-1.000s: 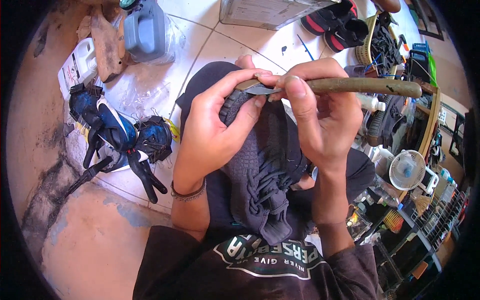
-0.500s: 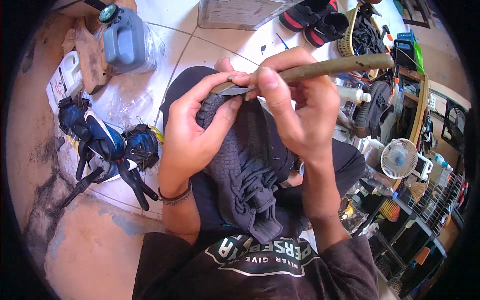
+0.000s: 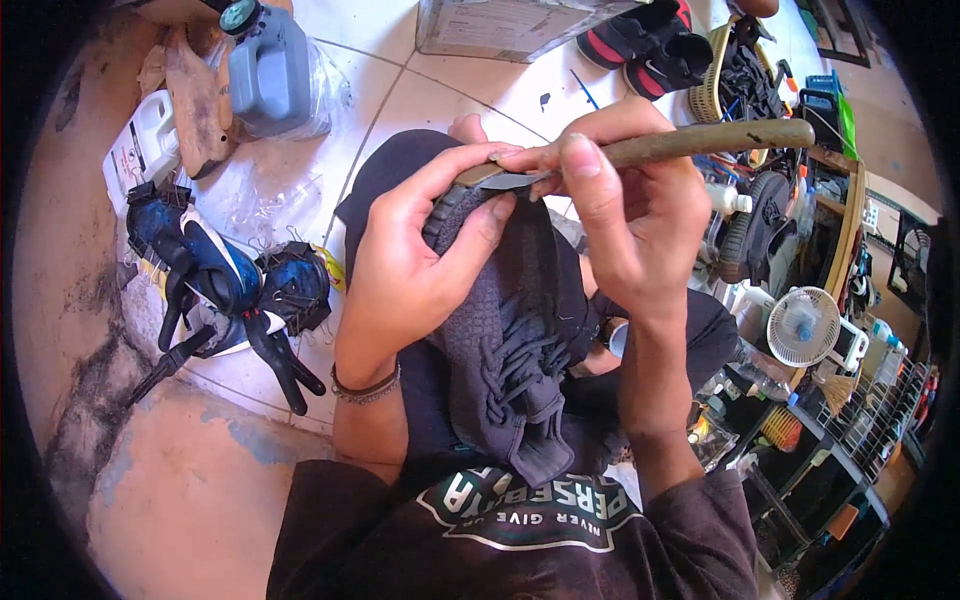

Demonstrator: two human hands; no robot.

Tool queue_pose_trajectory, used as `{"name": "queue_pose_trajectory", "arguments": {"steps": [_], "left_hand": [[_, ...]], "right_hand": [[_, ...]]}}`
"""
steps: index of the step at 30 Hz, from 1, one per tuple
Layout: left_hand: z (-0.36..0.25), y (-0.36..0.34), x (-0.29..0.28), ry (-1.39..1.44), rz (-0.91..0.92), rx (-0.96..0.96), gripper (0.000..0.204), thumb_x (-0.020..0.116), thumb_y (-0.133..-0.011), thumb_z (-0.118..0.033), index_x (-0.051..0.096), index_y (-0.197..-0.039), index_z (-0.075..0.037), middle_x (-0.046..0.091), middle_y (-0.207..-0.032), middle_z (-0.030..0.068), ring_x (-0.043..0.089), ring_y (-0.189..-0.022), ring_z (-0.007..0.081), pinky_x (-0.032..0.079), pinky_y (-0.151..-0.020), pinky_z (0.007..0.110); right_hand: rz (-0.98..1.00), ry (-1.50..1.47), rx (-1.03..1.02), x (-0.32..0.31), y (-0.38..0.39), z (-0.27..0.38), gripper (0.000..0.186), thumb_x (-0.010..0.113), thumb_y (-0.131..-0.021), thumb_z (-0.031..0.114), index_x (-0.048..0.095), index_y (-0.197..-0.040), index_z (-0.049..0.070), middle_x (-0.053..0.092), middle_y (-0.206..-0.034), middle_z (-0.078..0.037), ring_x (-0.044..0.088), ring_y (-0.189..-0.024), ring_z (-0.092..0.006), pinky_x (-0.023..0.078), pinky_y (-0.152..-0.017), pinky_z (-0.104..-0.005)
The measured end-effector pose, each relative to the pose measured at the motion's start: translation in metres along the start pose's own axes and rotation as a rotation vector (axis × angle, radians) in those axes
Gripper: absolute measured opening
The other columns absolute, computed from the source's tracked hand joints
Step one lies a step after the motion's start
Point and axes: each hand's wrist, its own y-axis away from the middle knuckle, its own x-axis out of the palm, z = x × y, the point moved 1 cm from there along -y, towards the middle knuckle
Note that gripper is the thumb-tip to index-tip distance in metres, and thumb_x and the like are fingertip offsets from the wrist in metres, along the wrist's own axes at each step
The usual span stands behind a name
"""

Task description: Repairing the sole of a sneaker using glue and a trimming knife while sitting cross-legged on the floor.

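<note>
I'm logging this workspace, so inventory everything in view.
Laced shoe: one, dark grey, over lap
Bladed tool: one, olive-handled, at shoe's far end
Clamps: several, black, left
Clamped items: count unclear, blue, left
Jugs: two, grey and white, upper left
Wood: one, brown, beside jugs
Box: one, greyish, top edge
Sneakers: two, black and red, near top
Basket: one, beige, upper right
Fan: one, white, right
Other clutter: uncountable, mixed, right
Left grip: one, bare, on the shoe
Right grip: one, bare, on the tool

The fisheye view looks steeply down from the wearer's own head, close above the shirt (image 3: 520, 572), facing over the nearby left hand (image 3: 415, 255) and right hand (image 3: 652, 225) toward the tiled floor (image 3: 455, 95), edges bending near the rim.
</note>
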Motion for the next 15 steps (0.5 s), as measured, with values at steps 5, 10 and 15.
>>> {"name": "queue_pose_trajectory", "arguments": {"steps": [5,10,15], "left_hand": [[-0.001,0.002,-0.001,-0.043,0.036,0.048,0.031,0.057,-0.093,0.002,0.058,-0.124,0.004,0.064,-0.110,0.0044,0.058,-0.100,0.0088,0.046,-0.089,0.023],[-0.001,0.001,0.001,-0.026,0.014,0.039,0.029,0.063,-0.090,-0.002,0.060,-0.119,0.003,0.068,-0.107,0.0092,0.061,-0.101,0.0125,0.048,-0.090,0.028],[-0.004,-0.005,-0.001,-0.038,0.028,-0.002,0.027,0.050,-0.099,-0.017,0.064,-0.110,0.004,0.069,-0.108,0.0130,0.063,-0.102,0.0178,0.045,-0.097,0.031]], "right_hand": [[-0.068,-0.119,0.044,0.003,0.007,0.000,0.012,0.061,-0.094,0.005,0.065,-0.094,-0.006,0.068,-0.082,-0.009,0.070,-0.078,-0.0144,0.059,-0.064,-0.0257],[0.006,0.055,-0.027,-0.005,0.008,-0.001,0.014,0.059,-0.096,0.008,0.061,-0.095,-0.006,0.067,-0.084,-0.011,0.069,-0.077,-0.0171,0.060,-0.064,-0.0280],[-0.265,-0.215,-0.020,-0.073,0.038,-0.004,0.023,0.057,-0.099,0.018,0.059,-0.104,-0.005,0.065,-0.070,-0.012,0.067,-0.057,-0.0210,0.056,-0.051,-0.0303]]}}
